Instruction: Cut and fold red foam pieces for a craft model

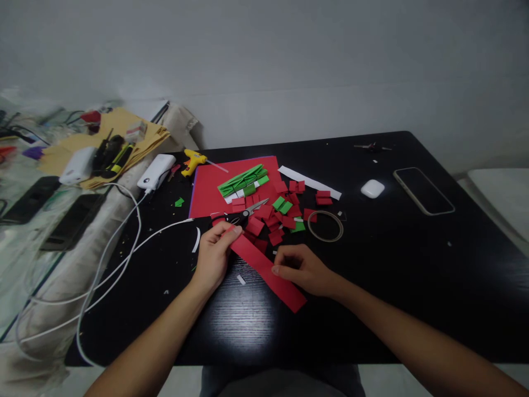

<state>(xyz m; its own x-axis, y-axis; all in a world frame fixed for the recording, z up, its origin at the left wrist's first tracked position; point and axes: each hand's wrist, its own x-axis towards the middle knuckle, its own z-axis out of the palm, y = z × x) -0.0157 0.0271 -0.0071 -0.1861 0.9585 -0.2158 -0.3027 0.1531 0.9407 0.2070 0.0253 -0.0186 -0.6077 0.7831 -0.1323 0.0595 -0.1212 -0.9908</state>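
Observation:
A long red paper strip (264, 268) slants across the front middle of the black table. My left hand (215, 251) pinches its upper left end between thumb and fingers. At the strip's right edge, my right hand (303, 269) has its fingers curled, thumb and forefinger meeting against the paper. Just beyond my hands lie scissors (248, 212) with dark handles, partly among several folded red paper pieces (270, 220). A folded green piece (282, 205) rests on that pile. Behind it, pleated green paper (243, 181) lies on red sheets (206, 190).
A yellow glue gun (193, 161), a white power bank (156, 171) and a white cable (136, 242) are on the left. Right of the pile are a tape roll (325, 226), a white earbud case (372, 188), a phone (424, 191) and keys (373, 146). A white strip (309, 182) lies behind.

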